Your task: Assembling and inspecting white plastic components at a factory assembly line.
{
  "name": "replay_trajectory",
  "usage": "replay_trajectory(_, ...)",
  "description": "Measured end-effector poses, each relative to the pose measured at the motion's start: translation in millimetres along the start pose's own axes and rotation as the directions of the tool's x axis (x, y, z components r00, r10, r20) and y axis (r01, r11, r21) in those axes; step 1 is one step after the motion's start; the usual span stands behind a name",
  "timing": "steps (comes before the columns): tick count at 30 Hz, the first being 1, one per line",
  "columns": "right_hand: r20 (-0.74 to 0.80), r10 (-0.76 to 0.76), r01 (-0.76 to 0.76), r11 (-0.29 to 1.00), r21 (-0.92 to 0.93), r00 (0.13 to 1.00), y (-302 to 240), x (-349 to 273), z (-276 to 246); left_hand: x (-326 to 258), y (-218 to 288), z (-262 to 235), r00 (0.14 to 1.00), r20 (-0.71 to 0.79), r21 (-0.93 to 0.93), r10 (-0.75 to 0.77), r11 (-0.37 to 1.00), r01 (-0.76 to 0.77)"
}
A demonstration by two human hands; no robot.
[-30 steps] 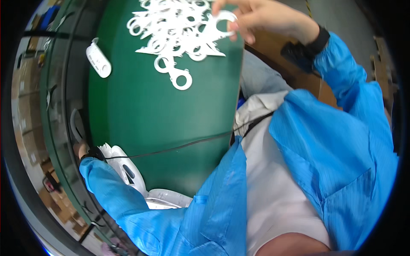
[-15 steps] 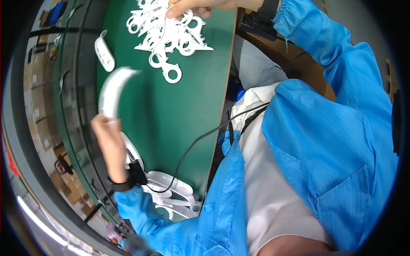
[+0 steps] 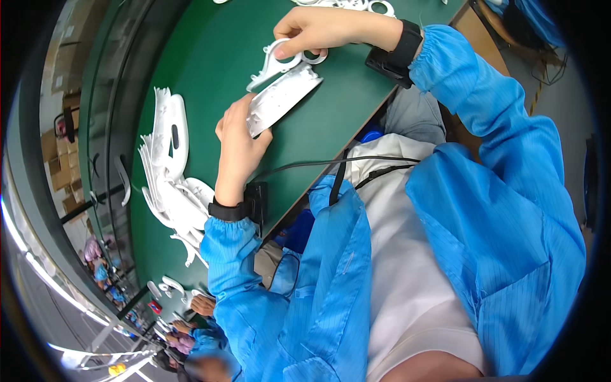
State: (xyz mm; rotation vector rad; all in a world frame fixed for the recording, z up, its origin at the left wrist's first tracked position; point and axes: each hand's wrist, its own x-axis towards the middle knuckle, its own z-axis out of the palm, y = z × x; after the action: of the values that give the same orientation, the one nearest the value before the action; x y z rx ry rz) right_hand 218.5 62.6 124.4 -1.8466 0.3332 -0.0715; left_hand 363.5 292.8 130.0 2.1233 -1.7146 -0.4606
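Observation:
My left hand (image 3: 238, 140) grips one end of a white curved plastic shell (image 3: 284, 97), its hollow, ribbed inside partly showing. Just beyond it, my right hand (image 3: 318, 30) pinches a flat white plastic part with ring-shaped openings (image 3: 270, 66). The ringed part lies close along the shell's far edge; whether the two touch I cannot tell. Both are held above the green tabletop (image 3: 210, 70). My right fingers hide some of the ringed part.
A heap of white plastic shells (image 3: 168, 169) lies left of my left forearm. More white ringed parts (image 3: 382, 7) show at the top edge. A black cable (image 3: 318, 163) runs from my left wrist across the table edge. Another person's hand (image 3: 202, 305) is at the lower left.
My left hand has brought the shell rightward, up to my right hand. The right hand has lifted the ringed part away from the pile. The view has swung, so the shell heap shows more.

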Motion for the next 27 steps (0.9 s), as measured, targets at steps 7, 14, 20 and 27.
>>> replay_trajectory(7, 0.139, 0.001, -0.003, 1.000, 0.018, 0.990, 8.5, 0.6, 10.1, 5.7, -11.7, -10.4, 0.955, -0.295, 0.306, -0.041, 0.943, 0.134)
replay_trajectory(14, 0.065, 0.028, -0.025, 0.998, -0.053, 0.997, 1.8, -17.0, -20.6, 34.8, 56.8, -1.9, 0.813, -0.098, 0.293, -0.574, 0.764, 0.575)
replay_trajectory(20, -0.047, 0.132, -0.132, 0.991, 0.012, 0.990, 2.5, -30.4, -41.4, 30.0, 37.0, -21.1, 0.978, -0.095, 0.221, -0.185, 0.954, 0.202)
replay_trajectory(27, 0.077, 0.132, -0.127, 0.990, -0.060, 0.988, -4.3, -18.5, 6.4, 9.8, 6.1, -12.6, 0.996, 0.032, 0.205, 0.079, 0.975, -0.083)
